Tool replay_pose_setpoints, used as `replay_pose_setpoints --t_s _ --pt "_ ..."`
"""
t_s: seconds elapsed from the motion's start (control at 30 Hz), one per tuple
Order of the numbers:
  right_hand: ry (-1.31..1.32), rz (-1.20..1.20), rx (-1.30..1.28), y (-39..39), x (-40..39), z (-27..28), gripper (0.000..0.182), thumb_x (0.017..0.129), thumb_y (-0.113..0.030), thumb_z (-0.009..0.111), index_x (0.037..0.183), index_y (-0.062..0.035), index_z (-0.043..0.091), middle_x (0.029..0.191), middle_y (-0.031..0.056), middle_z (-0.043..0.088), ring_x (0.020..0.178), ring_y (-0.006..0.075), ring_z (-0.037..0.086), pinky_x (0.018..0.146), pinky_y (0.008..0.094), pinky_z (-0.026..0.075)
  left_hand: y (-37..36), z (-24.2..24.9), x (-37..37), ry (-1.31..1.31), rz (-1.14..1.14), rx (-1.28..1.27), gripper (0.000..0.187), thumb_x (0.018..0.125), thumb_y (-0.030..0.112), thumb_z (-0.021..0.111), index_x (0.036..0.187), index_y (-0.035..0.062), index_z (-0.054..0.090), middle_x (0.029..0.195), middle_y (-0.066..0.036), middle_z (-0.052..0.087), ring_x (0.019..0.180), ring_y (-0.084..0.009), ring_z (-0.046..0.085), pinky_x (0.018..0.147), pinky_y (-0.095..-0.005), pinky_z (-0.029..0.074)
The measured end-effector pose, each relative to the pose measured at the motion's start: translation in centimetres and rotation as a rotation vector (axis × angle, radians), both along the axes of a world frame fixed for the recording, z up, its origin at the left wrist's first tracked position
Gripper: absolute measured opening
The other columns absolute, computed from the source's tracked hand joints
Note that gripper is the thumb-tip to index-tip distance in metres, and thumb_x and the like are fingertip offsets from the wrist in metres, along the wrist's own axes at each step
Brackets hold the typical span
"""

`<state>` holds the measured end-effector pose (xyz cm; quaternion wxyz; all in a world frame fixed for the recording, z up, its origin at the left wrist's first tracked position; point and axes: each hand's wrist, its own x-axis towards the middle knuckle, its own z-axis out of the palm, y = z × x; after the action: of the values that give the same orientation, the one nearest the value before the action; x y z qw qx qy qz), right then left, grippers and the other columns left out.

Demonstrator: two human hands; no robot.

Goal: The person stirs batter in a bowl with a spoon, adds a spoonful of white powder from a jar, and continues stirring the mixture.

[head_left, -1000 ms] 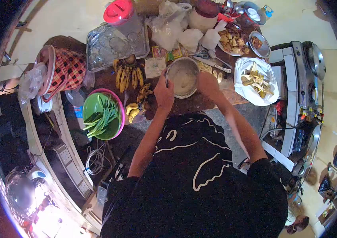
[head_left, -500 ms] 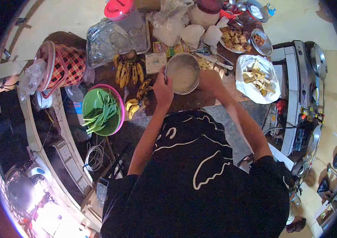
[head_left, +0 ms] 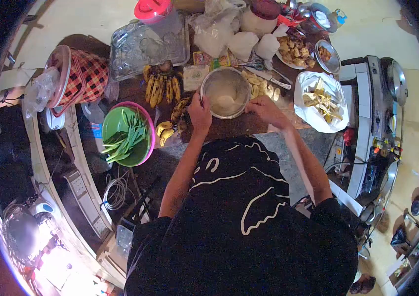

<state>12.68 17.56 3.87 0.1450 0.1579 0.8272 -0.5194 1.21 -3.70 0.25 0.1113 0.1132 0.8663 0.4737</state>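
Observation:
A round metal bowl (head_left: 210, 81) with pale batter-like contents stands near the front edge of the wooden table (head_left: 219, 129). My left hand (head_left: 200, 114) grips its left rim. At the bowl's lower right is my right hand (head_left: 267, 111), its fingers pinched together near the rim; what they hold, if anything, is hidden. Pale peeled pieces (head_left: 257, 84) lie behind my right hand, with a knife (head_left: 268, 78) beyond them. Left of the bowl are a bunch of bananas (head_left: 162, 89) and a few loose yellow ones (head_left: 165, 132).
Left are a green bowl (head_left: 113, 128) of leaves, a checkered basket (head_left: 86, 79) and a tray (head_left: 120, 71) of glasses. Peels lie in a white-lined bowl (head_left: 304, 106) at right, near a plate of food (head_left: 295, 49) and a stove (head_left: 376, 93).
My right hand has shifted slightly down, uncovering pale pieces behind it. The bowl looks tilted differently, showing more of its inner wall. The whole view has shifted a little.

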Motion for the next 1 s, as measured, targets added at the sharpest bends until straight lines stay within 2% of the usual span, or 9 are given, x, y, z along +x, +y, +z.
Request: replay_pose_setpoints --t_s 0.1,0.2,0.3,0.4,0.6,0.7,0.8,0.9,1.0 --pt "0.216 -0.012 0.114 -0.4 -0.2 1.5 0.025 0.084 -0.022 0.055 0.081 -0.0004 0.067 0.074 0.0195 0.064 0.072 0.0332 0.063 0.066 0.0406 0.048 0.0 0.0 0.1 0.076 0.008 0.044 0.031 0.089 0.016 0.052 0.115 0.0005 0.057 0.088 -0.02 0.064 0.081 -0.0332 0.063 0.074 -0.0402 0.048" --pt "0.38 0.003 0.379 -0.6 -0.5 2.0 0.023 0.085 -0.018 0.056 0.081 0.0023 0.064 0.074 0.0176 0.065 0.068 0.0321 0.064 0.06 0.0398 0.047 0.0 -0.7 0.0 0.112 0.0 0.06 0.028 0.089 0.018 0.052 0.11 0.0003 0.059 0.082 -0.02 0.062 0.074 -0.033 0.062 0.068 -0.0404 0.047" --pt "0.271 0.074 0.625 -0.9 -1.0 3.2 0.021 0.084 -0.019 0.055 0.078 0.0001 0.06 0.072 0.0203 0.063 0.072 0.0388 0.063 0.063 0.0437 0.049 -0.3 -1.8 -0.2 0.127 -0.021 0.061 0.027 0.089 0.021 0.052 0.103 -0.0003 0.06 0.079 -0.021 0.06 0.07 -0.0334 0.06 0.065 -0.0404 0.045" --pt "0.203 0.083 0.785 -1.5 -1.1 1.8 0.021 0.082 -0.022 0.054 0.076 -0.0019 0.058 0.07 0.0199 0.063 0.072 0.0373 0.064 0.064 0.045 0.05 -0.5 -1.5 -0.2 0.08 -0.032 0.071 0.026 0.089 0.022 0.053 0.099 -0.0005 0.06 0.076 -0.021 0.059 0.068 -0.0343 0.059 0.063 -0.0406 0.045" --pt "-0.036 0.28 0.829 -2.9 -0.5 -1.8 0.022 0.079 -0.022 0.054 0.072 -0.0032 0.062 0.069 0.0209 0.063 0.069 0.0357 0.064 0.062 0.047 0.052 -0.5 -1.4 0.0 0.096 -0.008 0.073 0.025 0.088 0.021 0.054 0.101 0.0002 0.06 0.071 -0.019 0.059 0.065 -0.035 0.059 0.061 -0.0407 0.045" --pt "-0.07 0.191 0.771 -3.6 -0.1 -2.5 0.025 0.08 -0.022 0.055 0.07 -0.0018 0.064 0.068 0.0207 0.063 0.069 0.0359 0.064 0.063 0.0467 0.051 -0.2 -2.0 0.2 0.074 0.01 0.141 0.028 0.088 0.019 0.054 0.108 -0.0001 0.06 0.074 -0.019 0.06 0.066 -0.0332 0.059 0.062 -0.0396 0.045" --pt "0.099 0.018 0.463 -3.2 0.8 -4.5 0.026 0.082 -0.021 0.054 0.073 -0.0005 0.066 0.068 0.0199 0.063 0.067 0.0344 0.064 0.064 0.0448 0.049 0.0 -2.0 0.1 0.134 -0.007 0.115 0.031 0.088 0.017 0.053 0.112 -0.0011 0.059 0.08 -0.019 0.062 0.069 -0.0298 0.061 0.065 -0.0372 0.047" --pt "0.029 -0.033 0.248 -1.9 1.2 -5.7 0.027 0.084 -0.022 0.053 0.075 0.0001 0.066 0.064 0.0148 0.062 0.06 0.0268 0.061 0.061 0.0405 0.046 0.2 -1.2 0.1 0.145 -0.016 0.159 0.032 0.088 0.016 0.053 0.115 -0.0022 0.058 0.084 -0.019 0.064 0.073 -0.025 0.062 0.068 -0.0347 0.048" --pt "-0.012 -0.1 0.014 -1.6 1.8 -4.9 0.034 0.087 -0.026 0.05 0.075 0.0029 0.064 0.067 0.0151 0.062 0.061 0.0264 0.059 0.062 0.0391 0.046 0.1 -1.4 0.0 0.052 -0.017 0.152 0.033 0.088 0.015 0.053 0.116 -0.0021 0.058 0.087 -0.017 0.064 0.075 -0.0214 0.062 0.071 -0.0327 0.048"
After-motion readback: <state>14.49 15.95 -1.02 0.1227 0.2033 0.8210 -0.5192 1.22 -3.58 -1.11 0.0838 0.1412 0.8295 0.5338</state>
